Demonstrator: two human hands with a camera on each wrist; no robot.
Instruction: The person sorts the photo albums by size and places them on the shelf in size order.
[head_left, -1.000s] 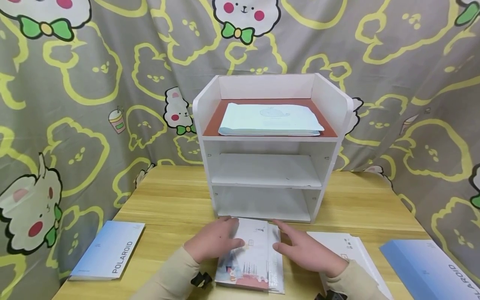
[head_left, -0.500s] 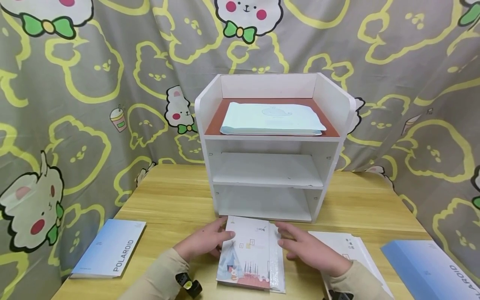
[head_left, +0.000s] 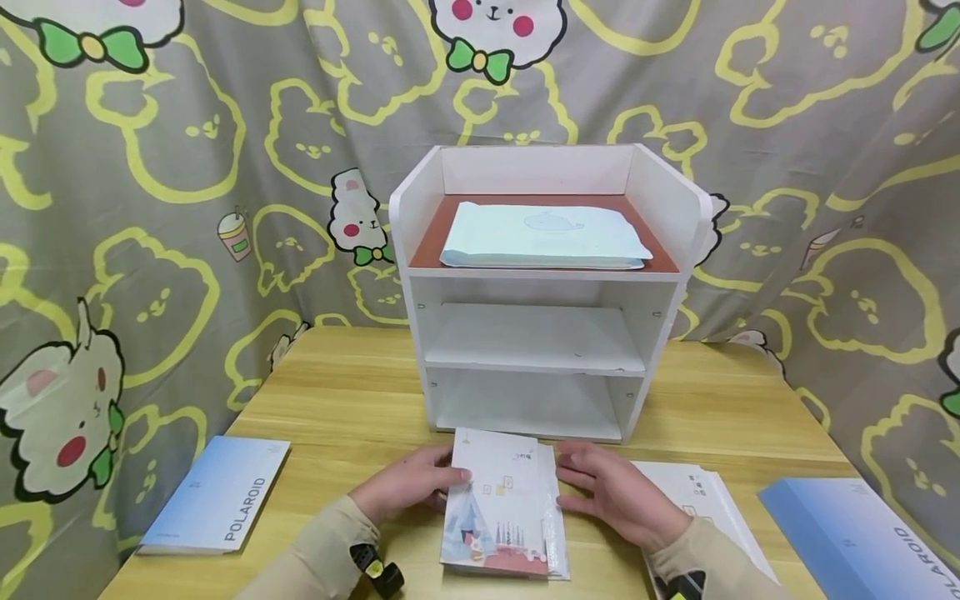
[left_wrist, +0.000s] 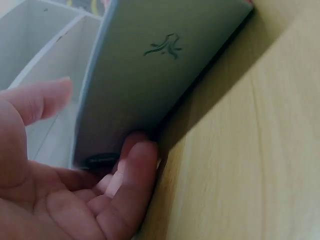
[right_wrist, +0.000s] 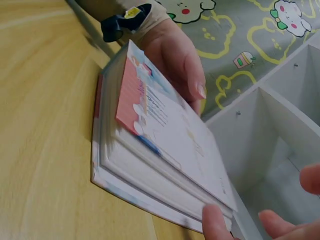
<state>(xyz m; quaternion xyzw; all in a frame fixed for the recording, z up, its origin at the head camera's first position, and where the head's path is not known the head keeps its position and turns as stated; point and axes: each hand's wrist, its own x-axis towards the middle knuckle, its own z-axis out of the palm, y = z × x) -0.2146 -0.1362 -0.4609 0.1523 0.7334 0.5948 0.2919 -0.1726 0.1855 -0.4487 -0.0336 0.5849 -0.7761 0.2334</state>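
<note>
A photo album (head_left: 495, 500) with an illustrated tent cover lies in front of the shelf, its left side tilted up off the table. In the left wrist view its back cover (left_wrist: 165, 75) shows a small dark emblem. My left hand (head_left: 401, 482) has curled fingers (left_wrist: 132, 175) tucked under the raised edge, while the thumb stands apart from the cover. At the opposite edge is my right hand (head_left: 618, 493), fingers loosely bent beside the page edges. Its fingertips (right_wrist: 214, 222) are close to the pages; whether they touch is unclear.
A white shelf unit (head_left: 536, 367) stands behind, bearing a pale whale-print album (head_left: 547, 233) on top. A blue POLAROID album (head_left: 217, 496) lies left and another blue album (head_left: 855, 529) far right. One more white album (head_left: 697, 500) is partly under the right forearm.
The left hand has gone from lying over the album's left part to gripping under its left edge. The album's left side has risen and the album shifted slightly right.
</note>
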